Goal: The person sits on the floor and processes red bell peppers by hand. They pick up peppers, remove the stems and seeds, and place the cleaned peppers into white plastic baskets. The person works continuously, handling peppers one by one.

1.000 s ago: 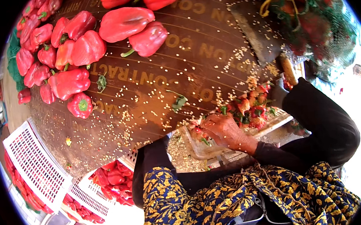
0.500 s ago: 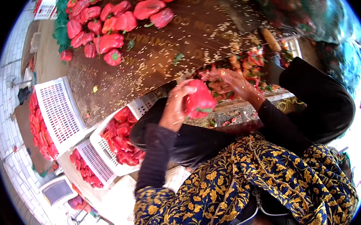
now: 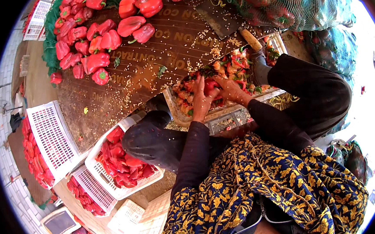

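Note:
A red bell pepper (image 3: 211, 87) is between my two hands, above a crate (image 3: 172, 107) full of pepper cores, stems and scraps. My left hand (image 3: 201, 99) wraps the pepper's left side with its fingers pointing away from me. From the right, my right hand (image 3: 233, 92) has its fingers closed against the pepper. The hands cover much of it, so I cannot see whether it is cut. Pale seeds cling to the hands. Beyond the crate, a cleaver (image 3: 220, 21) with a wooden handle lies at the brown board's edge.
Whole red peppers (image 3: 80, 42) are heaped on the brown board (image 3: 107, 88), which is strewn with seeds. White crates (image 3: 99, 160) of red pepper pieces stand at left. Net sacks (image 3: 292, 5) of peppers are at far right. My bent knees flank the scrap crate.
My left hand has carried the pepper away from me, over the scrap crate. My right hand, apart from it before, is now on the pepper. The whole view has shifted.

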Available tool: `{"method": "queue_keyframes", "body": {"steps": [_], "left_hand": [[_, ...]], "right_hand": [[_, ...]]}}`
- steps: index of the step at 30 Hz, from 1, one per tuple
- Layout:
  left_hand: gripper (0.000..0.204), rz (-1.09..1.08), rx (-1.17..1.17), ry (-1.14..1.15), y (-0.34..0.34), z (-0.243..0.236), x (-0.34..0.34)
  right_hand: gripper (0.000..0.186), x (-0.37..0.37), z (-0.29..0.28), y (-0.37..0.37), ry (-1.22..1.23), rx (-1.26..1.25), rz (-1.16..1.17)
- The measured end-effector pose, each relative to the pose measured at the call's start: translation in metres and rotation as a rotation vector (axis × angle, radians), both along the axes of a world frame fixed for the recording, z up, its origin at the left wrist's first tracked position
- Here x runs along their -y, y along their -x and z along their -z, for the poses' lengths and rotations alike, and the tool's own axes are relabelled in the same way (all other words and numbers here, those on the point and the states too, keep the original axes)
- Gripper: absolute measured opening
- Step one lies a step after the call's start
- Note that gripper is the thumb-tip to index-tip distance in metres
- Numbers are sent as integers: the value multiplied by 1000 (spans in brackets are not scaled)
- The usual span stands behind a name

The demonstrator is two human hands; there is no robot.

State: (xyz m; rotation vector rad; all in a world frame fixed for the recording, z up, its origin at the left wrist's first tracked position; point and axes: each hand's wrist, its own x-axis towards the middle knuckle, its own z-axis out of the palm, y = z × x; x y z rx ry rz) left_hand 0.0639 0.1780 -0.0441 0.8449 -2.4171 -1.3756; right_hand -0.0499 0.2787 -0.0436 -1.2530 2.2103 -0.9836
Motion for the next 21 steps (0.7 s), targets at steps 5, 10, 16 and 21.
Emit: {"method": "queue_keyframes", "body": {"steps": [5,10,16,21], "left_hand": [[85,-19,-97,-798,-4,19,14],[66,-191,-82,-663,7,45,10],[61,-222,-34,-542,0,52,22],[49,-245,-57,-918,9,9,19]], "right_hand": [[54,8,-9,0,-173,104,-76],[52,29,8,-8,-346,-99,-63],[29,72,10,-8,-546,-25,86],[29,48,10,-6,-259,57,192]]}}
